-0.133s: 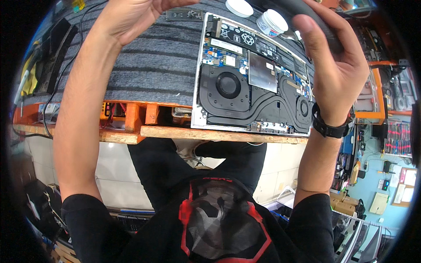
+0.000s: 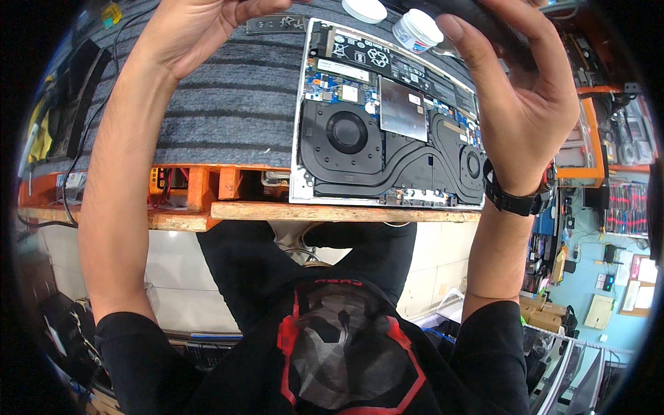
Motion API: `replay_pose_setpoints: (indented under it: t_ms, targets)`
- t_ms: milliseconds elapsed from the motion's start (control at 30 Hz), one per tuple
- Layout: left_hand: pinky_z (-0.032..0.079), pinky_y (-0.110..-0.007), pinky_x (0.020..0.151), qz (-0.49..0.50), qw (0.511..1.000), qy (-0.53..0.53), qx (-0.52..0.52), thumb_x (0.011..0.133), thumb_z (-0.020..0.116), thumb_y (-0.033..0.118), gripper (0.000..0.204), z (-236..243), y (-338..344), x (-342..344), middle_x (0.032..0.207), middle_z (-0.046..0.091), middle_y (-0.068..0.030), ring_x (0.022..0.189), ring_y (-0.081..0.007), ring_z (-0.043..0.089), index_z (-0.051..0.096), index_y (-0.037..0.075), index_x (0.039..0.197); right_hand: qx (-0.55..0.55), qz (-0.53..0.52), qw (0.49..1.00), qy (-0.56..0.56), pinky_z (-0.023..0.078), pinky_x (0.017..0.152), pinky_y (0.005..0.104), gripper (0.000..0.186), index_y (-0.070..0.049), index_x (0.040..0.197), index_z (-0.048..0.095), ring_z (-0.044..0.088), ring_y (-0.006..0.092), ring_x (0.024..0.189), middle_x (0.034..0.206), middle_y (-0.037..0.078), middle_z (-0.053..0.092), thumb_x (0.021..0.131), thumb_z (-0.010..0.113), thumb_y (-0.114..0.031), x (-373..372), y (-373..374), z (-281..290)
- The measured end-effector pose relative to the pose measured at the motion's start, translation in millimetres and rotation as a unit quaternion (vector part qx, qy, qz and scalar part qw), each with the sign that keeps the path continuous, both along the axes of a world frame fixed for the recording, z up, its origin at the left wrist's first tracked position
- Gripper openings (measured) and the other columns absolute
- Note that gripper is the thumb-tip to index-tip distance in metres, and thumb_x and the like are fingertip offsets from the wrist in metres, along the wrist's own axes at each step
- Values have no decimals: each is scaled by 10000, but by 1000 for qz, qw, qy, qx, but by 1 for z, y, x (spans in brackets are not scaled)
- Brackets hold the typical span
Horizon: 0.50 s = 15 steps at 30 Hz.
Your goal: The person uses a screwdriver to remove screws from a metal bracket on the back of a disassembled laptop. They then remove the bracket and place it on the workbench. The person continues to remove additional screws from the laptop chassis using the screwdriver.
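An opened laptop base [image 2: 346,135] lies on the grey ribbed mat [image 2: 221,124], showing fans, heat pipes, a battery and a metal plate. My left hand [image 2: 194,31] is above the mat at the top edge, fingertips partly cut off, so what they hold, if anything, is hidden. My right hand [image 2: 526,104] is wrapped round a dark, rounded object [image 2: 487,17] above the laptop's right corner, its full shape out of view. Behind the laptop are an open white jar [image 2: 415,31] and a white lid [image 2: 363,10].
An orange wooden bench edge [image 2: 346,212] runs before my legs. A black part [image 2: 76,97] and cable lie at left, a dark strip [image 2: 275,24] behind the mat. Shelves, boxes [image 2: 543,321] and wall-hung items fill the right.
The view has shifted slightly, with laptop, mat and jar appearing a little further left. My hands appear slightly further left and up.
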<state>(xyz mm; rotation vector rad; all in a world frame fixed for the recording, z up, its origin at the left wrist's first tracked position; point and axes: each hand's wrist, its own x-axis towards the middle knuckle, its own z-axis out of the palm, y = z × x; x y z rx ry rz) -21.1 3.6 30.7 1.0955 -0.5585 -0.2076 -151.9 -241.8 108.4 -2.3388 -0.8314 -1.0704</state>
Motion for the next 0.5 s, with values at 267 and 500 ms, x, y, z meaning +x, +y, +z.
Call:
replay_pose_setpoints:
  t_ms: [267, 500]
  targets:
    - [630, -270, 682, 33, 999, -17, 39, 957, 757, 262, 324, -9, -13, -13, 923, 740, -109, 811, -207, 761, 679, -12, 1110, 191, -14, 965, 178, 512, 718, 227, 240, 29, 1071, 740, 656, 85, 802, 905, 50, 739, 891, 817, -110, -5, -6, -9]
    - [401, -381, 1198, -2, 978, -137, 158, 1008, 457, 673, 824, -26, 18, 24, 1537, 509, -179, 1419, -272, 510, 468, 28, 1521, 210, -77, 929, 295, 438, 648, 230, 285, 12, 1207, 723, 583, 82, 733, 873, 38, 690, 978, 724, -158, -69, -93, 8]
